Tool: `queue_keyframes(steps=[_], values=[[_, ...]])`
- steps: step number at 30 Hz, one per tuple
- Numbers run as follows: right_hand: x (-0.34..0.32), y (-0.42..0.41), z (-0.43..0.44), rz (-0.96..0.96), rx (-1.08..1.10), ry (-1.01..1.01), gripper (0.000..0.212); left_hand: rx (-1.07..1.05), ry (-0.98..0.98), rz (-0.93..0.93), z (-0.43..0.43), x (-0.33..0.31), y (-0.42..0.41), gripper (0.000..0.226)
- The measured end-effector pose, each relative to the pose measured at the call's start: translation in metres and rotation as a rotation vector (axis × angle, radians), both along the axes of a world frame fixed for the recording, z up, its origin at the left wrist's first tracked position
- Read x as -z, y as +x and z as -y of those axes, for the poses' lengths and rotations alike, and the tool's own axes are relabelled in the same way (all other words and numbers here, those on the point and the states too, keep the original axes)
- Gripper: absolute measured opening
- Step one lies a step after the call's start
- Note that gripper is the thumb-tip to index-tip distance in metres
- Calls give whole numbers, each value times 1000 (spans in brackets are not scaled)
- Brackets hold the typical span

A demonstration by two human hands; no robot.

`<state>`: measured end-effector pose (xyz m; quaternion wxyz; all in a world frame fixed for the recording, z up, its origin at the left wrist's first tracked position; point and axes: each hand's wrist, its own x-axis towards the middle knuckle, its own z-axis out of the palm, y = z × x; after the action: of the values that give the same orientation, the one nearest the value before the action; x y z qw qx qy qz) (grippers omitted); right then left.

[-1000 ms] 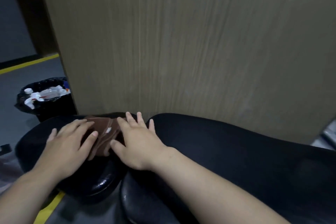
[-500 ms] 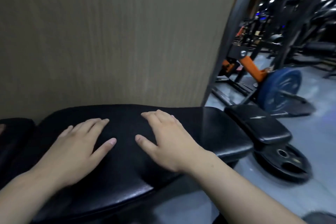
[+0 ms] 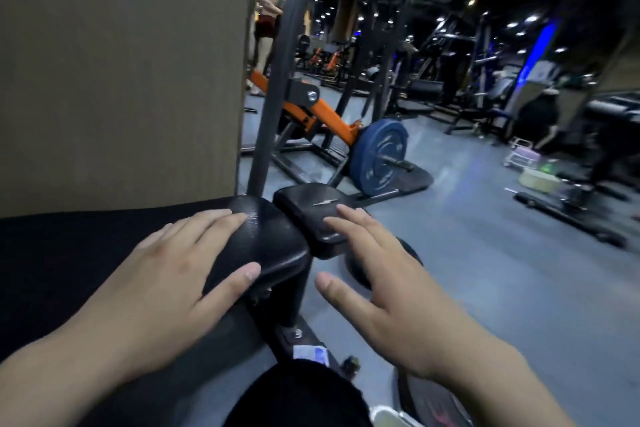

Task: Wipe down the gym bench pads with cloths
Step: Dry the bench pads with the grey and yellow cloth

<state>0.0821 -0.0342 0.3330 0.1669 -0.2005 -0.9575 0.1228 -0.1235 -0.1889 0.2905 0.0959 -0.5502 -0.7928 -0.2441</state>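
A big brown wall (image 3: 121,73) fills the left side, and the long black bench pad (image 3: 86,253) runs out of the picture on the left, so only its end shows. The left hand (image 3: 166,284) lies flat and open on the end of that pad, fingers spread, holding nothing. The right hand (image 3: 388,291) is open too, just beside it past the pad's end, with its fingertips over a smaller black pad (image 3: 308,208); whether they touch it is hard to tell.

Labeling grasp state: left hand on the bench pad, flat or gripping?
Flat. The left hand lies palm down, fingers spread, on the end of the bench pad; no cloth visible.
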Motion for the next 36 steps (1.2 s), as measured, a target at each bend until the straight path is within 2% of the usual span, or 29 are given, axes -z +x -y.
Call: queue_keyframes(steps=[10, 14, 20, 26, 36], values=[[-18, 150, -28, 45, 274, -32, 70, 351, 33, -66, -112, -24, 124, 76], [-16, 197, -33, 7, 383, -51, 64, 462, 46, -40, -144, -31, 171, 75], [-4, 252, -32, -9, 513, -105, 71, 613, 43, 27, -175, -26, 228, 76], [22, 283, -33, -11, 580, -125, 78, 667, 13, 53, -189, -3, 250, 75], [83, 288, -42, -64, 559, -193, 70, 686, -120, 67, -195, 65, 229, 72]])
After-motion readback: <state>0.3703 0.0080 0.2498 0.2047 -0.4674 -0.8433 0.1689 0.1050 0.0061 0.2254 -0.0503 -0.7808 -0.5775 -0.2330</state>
